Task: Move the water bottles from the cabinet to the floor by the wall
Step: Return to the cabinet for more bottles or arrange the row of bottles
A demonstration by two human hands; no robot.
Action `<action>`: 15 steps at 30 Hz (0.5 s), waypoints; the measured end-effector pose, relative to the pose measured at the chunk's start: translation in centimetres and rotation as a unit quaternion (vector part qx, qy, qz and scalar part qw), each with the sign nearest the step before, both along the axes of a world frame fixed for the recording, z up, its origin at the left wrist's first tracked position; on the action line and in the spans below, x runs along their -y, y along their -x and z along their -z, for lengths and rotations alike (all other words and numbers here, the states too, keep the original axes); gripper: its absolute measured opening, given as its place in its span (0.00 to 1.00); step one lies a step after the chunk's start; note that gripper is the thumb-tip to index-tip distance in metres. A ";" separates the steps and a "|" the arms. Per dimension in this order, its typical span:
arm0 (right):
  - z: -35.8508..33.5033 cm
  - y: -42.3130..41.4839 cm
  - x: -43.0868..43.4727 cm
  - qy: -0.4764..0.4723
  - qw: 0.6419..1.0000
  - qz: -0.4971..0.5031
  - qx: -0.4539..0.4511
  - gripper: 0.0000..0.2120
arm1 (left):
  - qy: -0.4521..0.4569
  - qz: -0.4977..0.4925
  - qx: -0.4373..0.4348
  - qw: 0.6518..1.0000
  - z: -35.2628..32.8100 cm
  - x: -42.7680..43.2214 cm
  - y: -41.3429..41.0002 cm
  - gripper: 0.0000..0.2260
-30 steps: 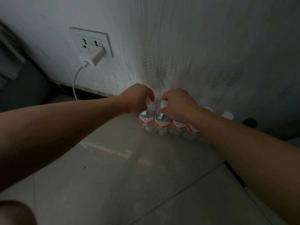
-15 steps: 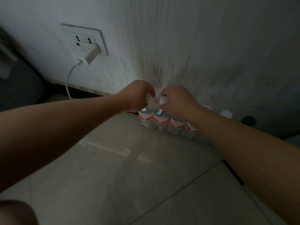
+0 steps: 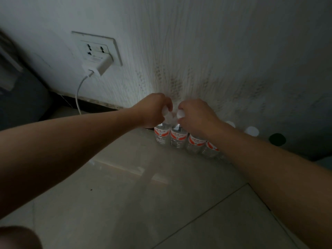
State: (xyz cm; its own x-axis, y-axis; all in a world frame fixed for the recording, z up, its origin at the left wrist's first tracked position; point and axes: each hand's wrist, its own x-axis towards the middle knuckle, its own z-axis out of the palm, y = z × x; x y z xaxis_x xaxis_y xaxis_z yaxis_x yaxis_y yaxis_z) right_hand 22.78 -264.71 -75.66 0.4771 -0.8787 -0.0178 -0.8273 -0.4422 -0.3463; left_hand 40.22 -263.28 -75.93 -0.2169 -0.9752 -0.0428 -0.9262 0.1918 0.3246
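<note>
- Our left hand (image 3: 152, 110) was curled over the white cap of the leftmost bottle (image 3: 161, 134), fingers wrapped round it. Our right hand (image 3: 195, 117) gripped the cap of the second bottle (image 3: 177, 138) the same way, with the two sets of knuckles nearly meeting.
- Over the last second little had changed. Both hands stayed on their caps and the two bottles kept upright at the same spot; only our view had drifted slightly.
- We judged this pair to be set down on the floor (image 3: 125, 194), with only the letting go left to do.
- Both bottles stood directly beneath our hands, side by side and apparently touching. They formed the left end of a row of bottles (image 3: 195, 142) running rightward along the foot of the wall (image 3: 215, 51), partly hidden by our right forearm.
- Past that forearm, two white caps (image 3: 251, 131) and a dark cap (image 3: 277, 139) showed further along the wall; what carried them was hidden.
- Up and to the left, a socket (image 3: 107, 45) held a white charger (image 3: 98, 66). Its cable (image 3: 79, 94) dropped toward the floor, well apart from the bottles.
- The cabinet was out of view, so we could not tell how many bottles remained.
</note>
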 end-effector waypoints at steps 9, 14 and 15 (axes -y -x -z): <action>-0.3 -0.1 -0.1 -0.002 1.000 -0.001 0.004 0.09 | 0.004 -0.016 -0.016 1.000 0.4 0.2 -0.3 0.18; -0.4 -0.1 -0.1 -0.005 1.000 0.006 -0.005 0.12 | 0.007 -0.015 -0.020 1.000 0.4 0.1 -0.3 0.20; -0.5 -0.1 -0.1 -0.006 1.000 0.007 -0.006 0.13 | 0.007 -0.015 -0.020 1.000 0.4 0.1 -0.3 0.20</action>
State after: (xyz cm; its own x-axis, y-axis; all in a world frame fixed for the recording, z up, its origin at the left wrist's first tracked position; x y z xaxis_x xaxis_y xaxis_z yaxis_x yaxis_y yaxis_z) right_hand 22.92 -264.57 -75.14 0.4643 -0.8850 -0.0339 -0.8376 -0.4264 -0.3414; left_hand 40.54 -263.42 -76.34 -0.1889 -0.9818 -0.0209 -0.9180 0.1691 0.3587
